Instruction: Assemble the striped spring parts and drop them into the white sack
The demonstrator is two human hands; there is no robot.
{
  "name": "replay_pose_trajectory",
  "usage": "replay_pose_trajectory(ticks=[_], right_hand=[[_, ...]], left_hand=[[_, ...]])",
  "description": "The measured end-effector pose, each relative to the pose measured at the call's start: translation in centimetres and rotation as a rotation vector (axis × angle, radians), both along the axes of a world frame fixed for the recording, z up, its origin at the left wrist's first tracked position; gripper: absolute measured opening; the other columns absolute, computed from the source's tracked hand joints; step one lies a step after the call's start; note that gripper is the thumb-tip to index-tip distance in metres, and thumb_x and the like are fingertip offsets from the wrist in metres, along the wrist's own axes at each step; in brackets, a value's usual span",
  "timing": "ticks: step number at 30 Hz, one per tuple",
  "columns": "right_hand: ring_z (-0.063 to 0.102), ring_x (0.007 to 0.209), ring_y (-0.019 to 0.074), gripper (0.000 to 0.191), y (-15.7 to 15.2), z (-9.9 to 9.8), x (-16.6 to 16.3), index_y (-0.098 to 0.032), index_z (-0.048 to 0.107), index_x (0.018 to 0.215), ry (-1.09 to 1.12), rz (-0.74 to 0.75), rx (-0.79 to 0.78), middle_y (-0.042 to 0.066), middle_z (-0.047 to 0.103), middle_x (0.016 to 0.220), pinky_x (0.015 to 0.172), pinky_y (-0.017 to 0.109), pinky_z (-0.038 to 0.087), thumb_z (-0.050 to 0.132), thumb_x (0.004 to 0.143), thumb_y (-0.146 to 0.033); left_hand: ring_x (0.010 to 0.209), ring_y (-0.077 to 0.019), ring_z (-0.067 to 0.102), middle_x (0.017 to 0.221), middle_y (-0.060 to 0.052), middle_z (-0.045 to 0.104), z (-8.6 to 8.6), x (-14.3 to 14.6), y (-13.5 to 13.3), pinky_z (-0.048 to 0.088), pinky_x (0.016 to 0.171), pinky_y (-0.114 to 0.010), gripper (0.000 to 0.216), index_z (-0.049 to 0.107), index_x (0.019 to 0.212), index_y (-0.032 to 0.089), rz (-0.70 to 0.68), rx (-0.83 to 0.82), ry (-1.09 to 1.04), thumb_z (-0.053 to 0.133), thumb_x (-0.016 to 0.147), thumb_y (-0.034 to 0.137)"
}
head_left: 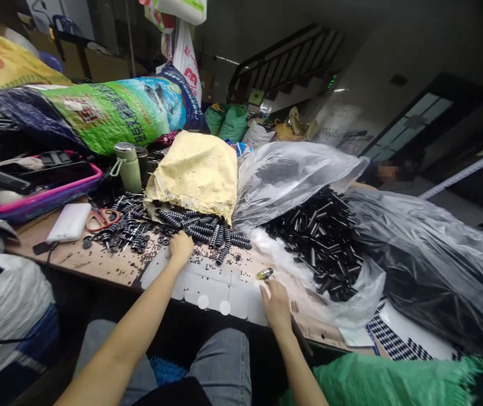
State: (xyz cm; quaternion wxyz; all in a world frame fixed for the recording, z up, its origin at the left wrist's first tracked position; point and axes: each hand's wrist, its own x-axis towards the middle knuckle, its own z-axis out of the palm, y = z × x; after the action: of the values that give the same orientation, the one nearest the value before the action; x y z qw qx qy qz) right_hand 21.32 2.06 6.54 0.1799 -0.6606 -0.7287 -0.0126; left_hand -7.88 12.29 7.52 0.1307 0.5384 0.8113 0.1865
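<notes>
My left hand (pixel 181 248) is at the near edge of a heap of black ribbed rods (pixel 207 228), which spill from a yellow sack (pixel 201 169). Its fingers are curled in among small dark parts, and what they grip, if anything, is hidden. My right hand (pixel 276 304) rests low over the right part of the bench, thumb and fingers apart. Just beyond its fingertips lies a short tool with a yellowish handle (pixel 265 273). Between the hands, a pale sheet (pixel 220 282) covers the bench, sprinkled with tiny dark pieces.
Black tubes (pixel 321 242) pile up in clear plastic at the right. Orange-handled scissors (pixel 102 220), loose metal parts (pixel 129 225), a white power bank (pixel 69 222), a green flask (pixel 127 167) and a pink-rimmed basket (pixel 42 192) stand left. A green sack (pixel 394 380) lies at the lower right.
</notes>
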Motion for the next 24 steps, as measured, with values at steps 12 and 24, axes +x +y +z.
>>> replay_pose_trajectory(ticks=[12,24], right_hand=[[0.048,0.082,0.0183,0.02,10.3,0.2,-15.9,-0.019,0.058,0.079,-0.005,0.242,-0.053,0.005,0.059,0.08,0.07,0.029,0.038,0.04,0.086,-0.024],[0.046,0.085,0.0187,0.025,11.9,-3.1,-21.1,-0.016,0.057,0.089,-0.062,0.185,-0.134,0.009,0.056,0.09,0.069,0.028,0.036,0.035,0.082,-0.007]], left_hand=[[0.078,-0.0228,0.057,0.085,-0.01,0.056,-1.0,-0.9,-5.1,0.042,0.065,-0.032,0.02,0.046,0.094,0.014,-0.205,0.043,-0.057,0.039,0.075,0.017],[0.039,-0.0077,0.041,0.051,0.006,0.046,-0.9,-3.9,-8.4,0.032,0.039,-0.019,0.034,0.052,0.073,0.018,-0.015,0.107,-0.944,0.046,0.071,0.051]])
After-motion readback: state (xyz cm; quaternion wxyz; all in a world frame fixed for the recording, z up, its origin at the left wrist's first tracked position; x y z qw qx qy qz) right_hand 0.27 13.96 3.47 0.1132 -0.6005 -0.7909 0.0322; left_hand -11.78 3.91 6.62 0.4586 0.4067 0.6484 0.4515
